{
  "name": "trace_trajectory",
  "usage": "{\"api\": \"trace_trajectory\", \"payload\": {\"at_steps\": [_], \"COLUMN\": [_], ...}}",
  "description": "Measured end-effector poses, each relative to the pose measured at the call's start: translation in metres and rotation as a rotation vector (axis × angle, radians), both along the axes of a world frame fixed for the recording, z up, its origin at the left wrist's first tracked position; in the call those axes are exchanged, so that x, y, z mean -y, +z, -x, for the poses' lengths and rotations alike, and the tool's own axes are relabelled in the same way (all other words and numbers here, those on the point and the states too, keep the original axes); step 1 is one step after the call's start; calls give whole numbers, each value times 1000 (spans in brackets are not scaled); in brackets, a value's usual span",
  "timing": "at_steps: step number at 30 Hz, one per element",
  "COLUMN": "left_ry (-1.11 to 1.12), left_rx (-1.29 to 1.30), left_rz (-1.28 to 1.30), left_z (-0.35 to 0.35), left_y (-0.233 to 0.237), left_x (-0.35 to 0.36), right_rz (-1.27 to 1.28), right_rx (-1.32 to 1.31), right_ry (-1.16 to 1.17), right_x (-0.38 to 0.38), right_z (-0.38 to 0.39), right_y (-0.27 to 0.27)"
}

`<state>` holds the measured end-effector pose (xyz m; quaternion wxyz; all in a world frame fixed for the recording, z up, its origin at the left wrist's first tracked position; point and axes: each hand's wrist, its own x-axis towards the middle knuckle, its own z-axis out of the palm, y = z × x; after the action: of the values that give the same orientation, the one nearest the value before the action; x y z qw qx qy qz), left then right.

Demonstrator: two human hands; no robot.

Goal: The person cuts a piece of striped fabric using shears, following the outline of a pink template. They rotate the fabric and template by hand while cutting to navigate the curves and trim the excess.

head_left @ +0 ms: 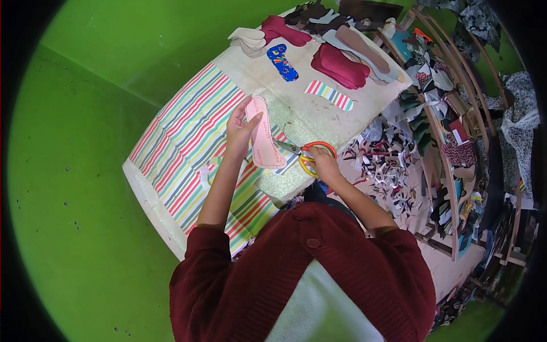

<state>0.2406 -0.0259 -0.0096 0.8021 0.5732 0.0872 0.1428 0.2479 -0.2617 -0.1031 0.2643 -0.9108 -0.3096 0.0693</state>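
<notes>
My left hand [239, 126] is closed on a pink shoe-sole-shaped piece [262, 134] with red printed lettering, the thumb pressed on its face. Striped material shows behind the piece at its right edge. In my right hand [323, 164] is a pair of scissors [292, 147] with orange and yellow handles, fingers through the loops. The blades point left, and their tips are right at the edge of the pink piece. Under my left forearm lies a striped cloth [191, 142] in red, green, yellow and grey.
On the table [364, 122] lie a striped cut piece [329, 95], a blue patterned piece [282, 62], a maroon stack [340, 66] and a white stack [248, 41]. Scraps [382, 171] litter the floor at right, beside a wooden rack [439, 137] full of material. A green wall [80, 171] stands left.
</notes>
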Motion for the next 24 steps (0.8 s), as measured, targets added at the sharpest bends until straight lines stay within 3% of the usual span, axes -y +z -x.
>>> {"api": "trace_trajectory", "payload": {"at_steps": [8, 16, 24], "left_ry": [-30, -161, -184], "left_rx": [-28, 30, 34], "left_rz": [22, 287, 607], "left_z": [-1, 0, -4], "left_y": [0, 10, 2], "left_x": [2, 10, 18], "right_rz": [-50, -111, 46], "right_rx": [-18, 55, 105], "right_ry": [0, 2, 13], "right_x": [3, 6, 8], "right_z": [1, 2, -2], "right_y": [-13, -21, 3]}}
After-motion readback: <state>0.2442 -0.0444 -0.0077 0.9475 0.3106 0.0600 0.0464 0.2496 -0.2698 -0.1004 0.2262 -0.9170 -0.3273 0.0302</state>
